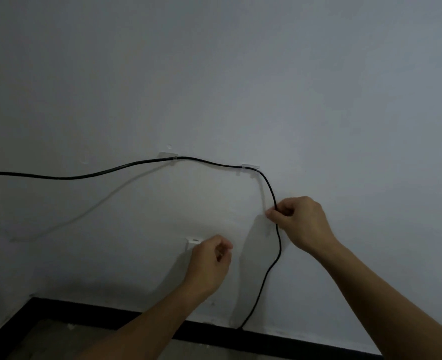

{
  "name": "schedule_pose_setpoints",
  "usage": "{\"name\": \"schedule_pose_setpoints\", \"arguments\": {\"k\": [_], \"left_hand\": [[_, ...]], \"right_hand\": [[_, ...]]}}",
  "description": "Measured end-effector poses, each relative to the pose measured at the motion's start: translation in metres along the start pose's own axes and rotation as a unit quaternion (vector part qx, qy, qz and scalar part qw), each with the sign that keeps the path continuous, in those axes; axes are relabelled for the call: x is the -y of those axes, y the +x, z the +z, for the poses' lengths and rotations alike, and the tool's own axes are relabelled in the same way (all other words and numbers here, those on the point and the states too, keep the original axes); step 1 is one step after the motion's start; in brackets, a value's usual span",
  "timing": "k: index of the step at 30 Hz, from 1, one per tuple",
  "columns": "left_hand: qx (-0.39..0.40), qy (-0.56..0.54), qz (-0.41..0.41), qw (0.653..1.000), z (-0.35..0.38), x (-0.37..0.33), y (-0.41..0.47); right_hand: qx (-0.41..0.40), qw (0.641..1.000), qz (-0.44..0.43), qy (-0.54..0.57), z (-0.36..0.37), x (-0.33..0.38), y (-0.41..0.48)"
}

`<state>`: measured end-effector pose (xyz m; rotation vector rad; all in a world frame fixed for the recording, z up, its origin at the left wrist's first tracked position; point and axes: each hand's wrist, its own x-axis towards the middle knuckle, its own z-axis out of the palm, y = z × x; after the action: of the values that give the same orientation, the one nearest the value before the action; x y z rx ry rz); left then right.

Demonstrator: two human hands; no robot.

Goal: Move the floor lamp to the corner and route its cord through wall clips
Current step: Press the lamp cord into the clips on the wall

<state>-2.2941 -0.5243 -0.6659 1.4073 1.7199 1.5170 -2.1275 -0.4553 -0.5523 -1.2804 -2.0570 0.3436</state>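
Pale wall (318,100) fills my head view; the black cord (209,162) runs through two clips (250,167), then drops into my right hand (300,222), pinched at the fingertips. My left hand (209,263), loosely curled, perhaps empty, sits by a third clip (194,241).

On the wall (240,87), taking the upper left clip (168,156) as landmark, the cord (84,175) runs through it from the left, on to a second clip (250,167) at its right, then down past the right hand (301,220) to the baseboard (279,340), with a third clip (194,241) below, beside the left hand (209,263).
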Motion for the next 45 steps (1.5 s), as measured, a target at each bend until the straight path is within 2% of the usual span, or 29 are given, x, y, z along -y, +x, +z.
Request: {"name": "schedule_pose_setpoints", "arguments": {"k": [3,6,10,14,17,24,27,31,41,45], "left_hand": [[0.117,-0.026,-0.058,0.991,0.015,0.003,-0.007],[0.22,-0.068,-0.099,0.968,0.034,-0.001,-0.017],[0.278,-0.094,-0.128,0.947,0.055,-0.005,-0.032],[0.266,-0.109,-0.164,0.944,0.059,-0.003,-0.039],[0.259,-0.116,-0.182,0.942,0.059,0.001,-0.038],[0.247,-0.131,-0.193,0.941,0.055,0.001,-0.033],[0.24,-0.129,-0.19,0.943,0.054,0.001,-0.032],[0.239,-0.128,-0.181,0.945,0.055,0.0,-0.03],[0.254,-0.093,-0.188,0.944,0.043,0.01,-0.03],[0.227,-0.075,-0.187,0.953,0.03,0.021,-0.031]], "right_hand": [[0.038,0.996,0.027,0.078,-0.01,-0.004,0.001],[0.073,0.979,0.056,0.184,-0.014,-0.009,0.002],[0.077,0.975,0.055,0.202,-0.01,-0.015,0.003],[0.032,0.997,-0.016,0.071,0.007,-0.018,0.0],[-0.016,0.998,-0.056,-0.021,0.019,-0.016,-0.004],[-0.069,0.992,-0.057,-0.086,0.025,-0.02,-0.008],[-0.061,0.992,-0.058,-0.091,0.027,-0.022,-0.009],[0.003,0.996,-0.025,-0.091,0.024,-0.032,-0.013],[0.078,0.997,0.021,-0.004,0.023,-0.031,-0.014],[0.083,0.996,0.039,0.006,0.022,-0.027,-0.015]]}}
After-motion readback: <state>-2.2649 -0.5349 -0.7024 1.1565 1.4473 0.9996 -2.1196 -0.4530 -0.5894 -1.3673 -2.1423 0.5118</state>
